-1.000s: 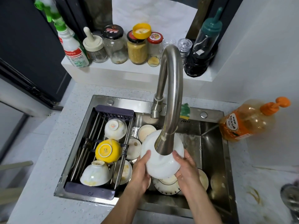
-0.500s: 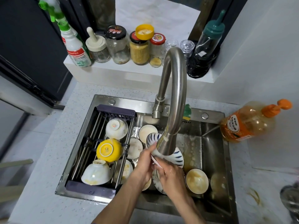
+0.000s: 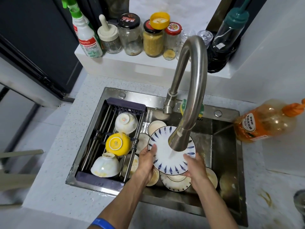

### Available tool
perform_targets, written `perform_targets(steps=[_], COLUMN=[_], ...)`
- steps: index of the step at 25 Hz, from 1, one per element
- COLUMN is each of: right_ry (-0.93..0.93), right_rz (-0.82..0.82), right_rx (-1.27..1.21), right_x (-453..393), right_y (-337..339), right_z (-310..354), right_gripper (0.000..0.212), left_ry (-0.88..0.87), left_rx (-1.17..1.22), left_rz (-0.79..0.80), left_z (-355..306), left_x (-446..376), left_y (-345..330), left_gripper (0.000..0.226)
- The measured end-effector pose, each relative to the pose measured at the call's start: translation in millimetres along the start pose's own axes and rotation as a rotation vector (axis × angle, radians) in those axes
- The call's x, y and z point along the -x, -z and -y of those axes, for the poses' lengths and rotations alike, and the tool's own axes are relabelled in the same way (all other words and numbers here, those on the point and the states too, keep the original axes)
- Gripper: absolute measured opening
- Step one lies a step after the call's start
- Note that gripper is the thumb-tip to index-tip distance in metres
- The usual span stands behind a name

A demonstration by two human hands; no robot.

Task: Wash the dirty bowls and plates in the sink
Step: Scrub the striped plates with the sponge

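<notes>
At the far left of the shelf stood a spray bottle [image 3: 85, 38], and beside it a row of jars [image 3: 130, 33], one of them capped with a loose yellow lid [image 3: 159, 20].

Below, a drying rack [image 3: 105, 146] sat across the left part of the sink [image 3: 222, 159]. On it lay three upturned bowls: a white bowl [image 3: 126, 123] at the back, a yellow bowl [image 3: 118, 143] in the middle, and another white bowl [image 3: 104, 165] nearest you, streaked with yellowish residue.

Your left hand [image 3: 146, 162] held the left edge of a plate [image 3: 170, 156] with blue leaf marks round its rim; the thumb lay on its upper face and the fingers went underneath. The plate was tilted up toward you, directly under the faucet [image 3: 188, 96], with water running onto its centre. Your right hand [image 3: 195, 169] gripped the lower right edge the same way, thumb on top. How tightly the hidden fingers curled beneath, you could not tell from this view.

Under the plate, on the sink floor, lay a stack of dirty dishes [image 3: 175, 182], with more bowls toward the back and the right, partly hidden.

To the right, on the counter [image 3: 49, 187] just beside the sink, stood an orange soap bottle [image 3: 264, 123] with a pump top.
</notes>
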State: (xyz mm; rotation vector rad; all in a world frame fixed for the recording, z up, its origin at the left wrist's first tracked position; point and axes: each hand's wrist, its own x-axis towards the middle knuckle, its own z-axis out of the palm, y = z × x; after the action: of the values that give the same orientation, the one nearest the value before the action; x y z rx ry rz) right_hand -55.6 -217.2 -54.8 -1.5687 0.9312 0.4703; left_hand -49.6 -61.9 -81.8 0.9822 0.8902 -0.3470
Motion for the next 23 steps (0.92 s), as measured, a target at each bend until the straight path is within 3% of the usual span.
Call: perform_targets(steps=[5,7,9,11,13,16,19,21,23], right_ry=[0.301,0.342,0.266,0.068,-0.118,-0.266,-0.239,-0.187,-0.096], right_rz=[-0.091,-0.085,-0.077,-0.036,0.009,0.050,0.045,0.028,0.016], right_rx=[0.158,0.093,-0.124,-0.458,-0.665,-0.561,-0.373,-0.255,-0.159], right_x=[7,12,13,11,1,-17,-28,-26,-18], right_y=[8,10,8,2,-9,-22,-28,-24,-15], right_z=[9,7,1,-8,-24,-43,-39,-24,-7], right_gripper=[0.027,0.031,0.034,0.035,0.031,0.028,0.017,0.009,0.007], left_ry=[0.073,0.118,0.120,0.096,0.037,-0.121,-0.129,-0.111,-0.070], left_rx=[-0.063,-0.036,-0.021,0.158,0.151,-0.222,-0.450,-0.458,-0.323], left_rz=[-0.050,-0.031,-0.060,-0.017,0.016,-0.002,-0.012,-0.046,-0.059], left_z=[14,18,15,10,6,-8,-32,-34,-22], left_x=[-5,-4,-4,-3,4,-4,-11,-15,-16], left_y=[-2,-7,-11,-15,-15,-7,2,7,17], left_gripper=[0.019,0.016,0.016,0.024,0.024,0.016,0.024,0.024,0.030])
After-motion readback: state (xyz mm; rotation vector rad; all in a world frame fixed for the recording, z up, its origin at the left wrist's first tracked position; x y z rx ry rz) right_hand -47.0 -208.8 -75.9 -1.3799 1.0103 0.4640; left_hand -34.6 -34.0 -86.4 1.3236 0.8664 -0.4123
